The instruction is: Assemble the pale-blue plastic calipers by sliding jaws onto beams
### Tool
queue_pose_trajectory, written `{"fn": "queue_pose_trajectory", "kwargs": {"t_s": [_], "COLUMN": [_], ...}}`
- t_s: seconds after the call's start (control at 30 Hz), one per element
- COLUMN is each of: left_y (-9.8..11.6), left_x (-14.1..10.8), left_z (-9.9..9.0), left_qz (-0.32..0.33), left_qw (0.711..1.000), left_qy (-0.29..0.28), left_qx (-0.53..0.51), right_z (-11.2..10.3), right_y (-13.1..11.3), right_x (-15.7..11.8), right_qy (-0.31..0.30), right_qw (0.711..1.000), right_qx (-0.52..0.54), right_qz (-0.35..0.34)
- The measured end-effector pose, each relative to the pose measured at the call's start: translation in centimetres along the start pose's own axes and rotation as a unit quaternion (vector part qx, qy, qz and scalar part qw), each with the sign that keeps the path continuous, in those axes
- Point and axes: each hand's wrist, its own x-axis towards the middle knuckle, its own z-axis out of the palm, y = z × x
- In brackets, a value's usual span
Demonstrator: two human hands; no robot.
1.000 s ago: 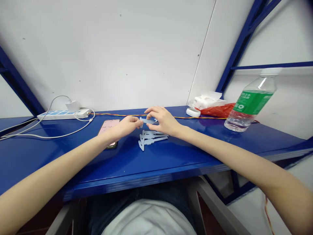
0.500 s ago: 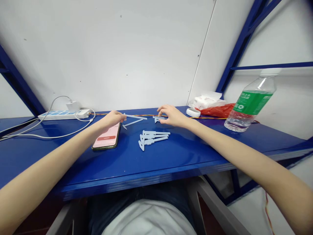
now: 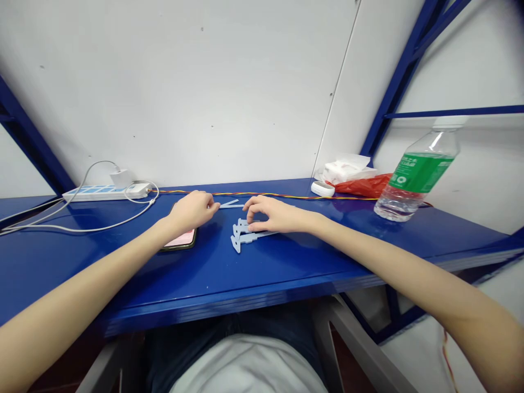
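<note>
Several pale blue plastic calipers [image 3: 247, 238] lie overlapping on the blue table, their jaws to the left. Over their right part hangs my right hand [image 3: 276, 214], its fingers curled with a gap between thumb and fingertips; its palm side hides part of the calipers. My left hand [image 3: 193, 210] is closed above the phone [image 3: 182, 240], with thumb and fingers pressed together at the left end of thin pale blue strips [image 3: 230, 204], parts of which it covers. Whether it grips one of these strips is hard to see.
A power strip [image 3: 102, 192] with a white charger and cables lies at the left. To the right are a white case [image 3: 323, 189], a tissue pack [image 3: 346, 168], a red bag [image 3: 360, 186] and a water bottle [image 3: 420, 174]. A thin wire [image 3: 262, 194] runs along the wall.
My right hand has moved nearer to me, from the far caliper to over the near ones. My left hand has shifted slightly right and nearer, and the strips beside it have moved.
</note>
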Motion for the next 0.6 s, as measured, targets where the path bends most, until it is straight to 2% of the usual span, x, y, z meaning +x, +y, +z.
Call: {"fn": "queue_pose_trajectory", "kwargs": {"t_s": [0.1,0.23,0.4,0.6], "left_y": [1.0,1.8,2.0,2.1], "left_x": [-0.4,-0.8,-1.1,-1.2], "left_z": [0.1,0.0,0.1,0.0], "left_qz": [-0.003,-0.013,0.002,0.005], "left_qw": [0.999,0.998,0.995,0.995], "left_qy": [-0.025,-0.03,-0.032,-0.04], "left_qx": [-0.033,-0.059,-0.096,-0.089], "right_z": [0.4,0.8,0.6,0.4], "right_y": [-0.4,-0.6,-1.1,-1.3], "right_x": [0.1,0.3,0.2,0.2], "right_qy": [0.018,0.035,0.013,-0.004], "right_qw": [0.998,0.995,0.996,0.998], "right_qx": [-0.052,-0.096,-0.08,-0.065], "right_qz": [-0.001,-0.008,-0.029,-0.021]}}
